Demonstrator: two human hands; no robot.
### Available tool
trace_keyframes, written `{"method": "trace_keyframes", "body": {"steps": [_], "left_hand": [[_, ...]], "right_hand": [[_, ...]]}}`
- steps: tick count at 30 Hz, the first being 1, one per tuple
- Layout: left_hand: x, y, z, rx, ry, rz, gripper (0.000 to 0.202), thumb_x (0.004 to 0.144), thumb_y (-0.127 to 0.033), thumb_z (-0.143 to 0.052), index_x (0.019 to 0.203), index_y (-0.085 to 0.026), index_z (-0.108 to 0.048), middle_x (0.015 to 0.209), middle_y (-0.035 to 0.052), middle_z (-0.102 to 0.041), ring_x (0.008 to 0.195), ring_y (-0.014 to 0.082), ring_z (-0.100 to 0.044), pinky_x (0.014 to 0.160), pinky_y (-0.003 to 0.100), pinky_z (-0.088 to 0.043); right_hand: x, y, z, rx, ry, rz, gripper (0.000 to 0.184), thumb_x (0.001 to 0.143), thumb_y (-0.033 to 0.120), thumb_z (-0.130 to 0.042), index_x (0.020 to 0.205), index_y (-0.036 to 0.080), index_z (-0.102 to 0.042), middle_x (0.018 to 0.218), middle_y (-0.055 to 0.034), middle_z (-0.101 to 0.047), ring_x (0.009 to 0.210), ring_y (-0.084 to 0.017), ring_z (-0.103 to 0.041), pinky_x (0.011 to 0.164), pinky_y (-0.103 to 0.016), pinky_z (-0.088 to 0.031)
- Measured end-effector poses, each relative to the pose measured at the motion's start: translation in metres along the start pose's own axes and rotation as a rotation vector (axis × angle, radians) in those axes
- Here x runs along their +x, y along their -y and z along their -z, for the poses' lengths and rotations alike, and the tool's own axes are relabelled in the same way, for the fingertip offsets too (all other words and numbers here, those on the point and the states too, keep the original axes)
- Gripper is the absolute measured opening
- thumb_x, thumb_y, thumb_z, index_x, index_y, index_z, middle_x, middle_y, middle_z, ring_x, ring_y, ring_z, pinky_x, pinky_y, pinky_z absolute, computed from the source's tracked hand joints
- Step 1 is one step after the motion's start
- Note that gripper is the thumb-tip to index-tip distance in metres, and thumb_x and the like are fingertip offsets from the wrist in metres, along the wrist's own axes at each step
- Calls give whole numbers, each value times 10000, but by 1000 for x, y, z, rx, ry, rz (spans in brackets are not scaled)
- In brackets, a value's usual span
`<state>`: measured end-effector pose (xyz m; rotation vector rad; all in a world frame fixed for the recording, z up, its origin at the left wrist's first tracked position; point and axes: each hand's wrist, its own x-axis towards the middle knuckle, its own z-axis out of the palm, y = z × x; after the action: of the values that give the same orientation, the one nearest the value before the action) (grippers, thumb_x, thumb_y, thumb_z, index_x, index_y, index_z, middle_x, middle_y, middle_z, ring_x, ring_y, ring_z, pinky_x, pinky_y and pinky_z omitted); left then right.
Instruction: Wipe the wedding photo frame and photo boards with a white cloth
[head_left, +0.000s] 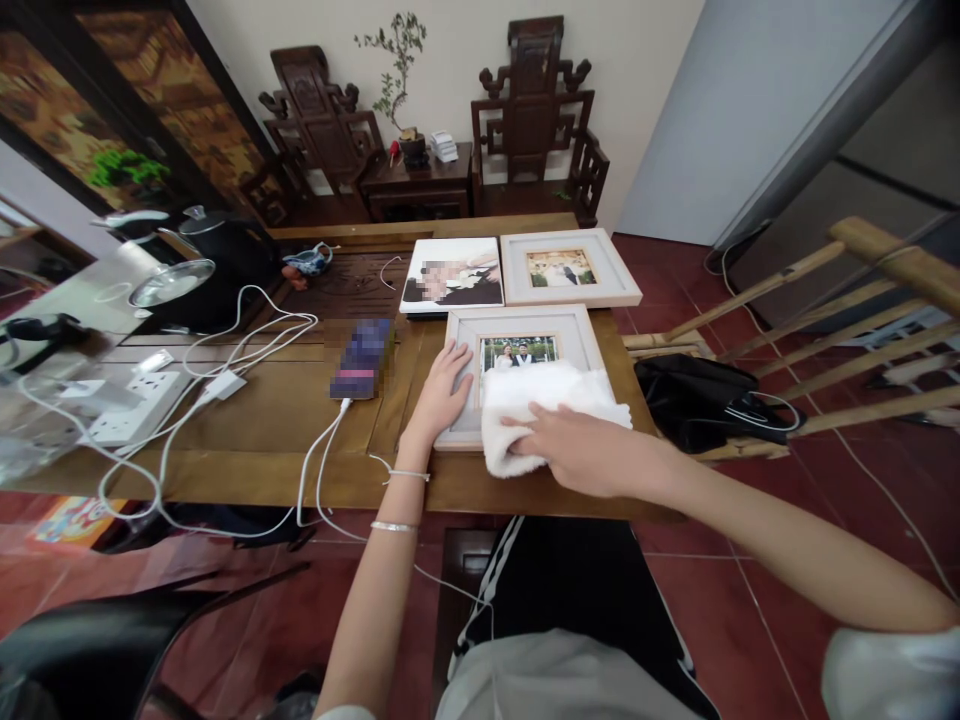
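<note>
The left hand [444, 392] lay palm down on the left border of the lower picture frame [525, 321], its fingers extended and slightly spread, with nothing grasped. The right hand [574, 445] held a folded white cloth [547, 385], its fingers partly curled against the near side of the fabric; the exact closure of the fingertips could not be told. The cloth covered the lower right portion of the frame, including part of the photograph, and overhung the frame's near edge.

The frame lay flat, face up, near the right end of the wooden table [262, 440]. Directly behind it were two items, side by side: a photo panel [454, 272] at left and a second picture frame [622, 285] at right. A phone [361, 360] was located left of the left hand, with a white plug [345, 406] at its near end. A power strip [139, 412] was positioned farther left.
</note>
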<state>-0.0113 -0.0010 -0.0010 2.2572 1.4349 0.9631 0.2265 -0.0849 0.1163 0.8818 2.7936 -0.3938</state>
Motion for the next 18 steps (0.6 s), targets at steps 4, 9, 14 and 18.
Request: {"method": "trace_keyframes", "body": {"steps": [4, 9, 14, 18], "left_hand": [[-1, 1, 0, -4, -8, -4, 420, 946, -242, -489, 1356, -186, -562, 1484, 103, -520, 1484, 266, -317, 1219, 542, -264], [-1, 3, -1, -15, -9, -10, 421, 945, -211, -471, 1356, -198, -563, 1492, 93, -511, 1488, 262, -308, 1218, 538, -273], [1, 5, -3, -20, -10, -17, 433, 954, -171, -422, 1366, -179, -555, 1489, 109, -513, 1483, 266, -318, 1210, 544, -286], [2, 4, -3, -13, -4, -19, 439, 946, -190, -467, 1377, -185, -551, 1486, 103, -518, 1482, 276, -319, 1217, 542, -272]], "right_hand": [[-4, 11, 1, 26, -23, 36, 623, 764, -53, -449, 1284, 216, -661, 1536, -93, -449, 1364, -400, -449, 1003, -556, -486], [27, -3, -10, 37, -33, -58, 707, 768, -55, -423, 1401, 228, -565, 1598, -79, -338, 1455, -433, -270, 1068, -687, -360], [63, -35, -22, -24, -100, -141, 736, 772, -44, -423, 1445, 240, -514, 1635, -57, -254, 1492, -431, -137, 1113, -720, -249], [93, -68, -22, -141, -229, -246, 726, 792, -51, -398, 1445, 248, -507, 1655, -41, -187, 1502, -428, -73, 1103, -775, -163]]}}
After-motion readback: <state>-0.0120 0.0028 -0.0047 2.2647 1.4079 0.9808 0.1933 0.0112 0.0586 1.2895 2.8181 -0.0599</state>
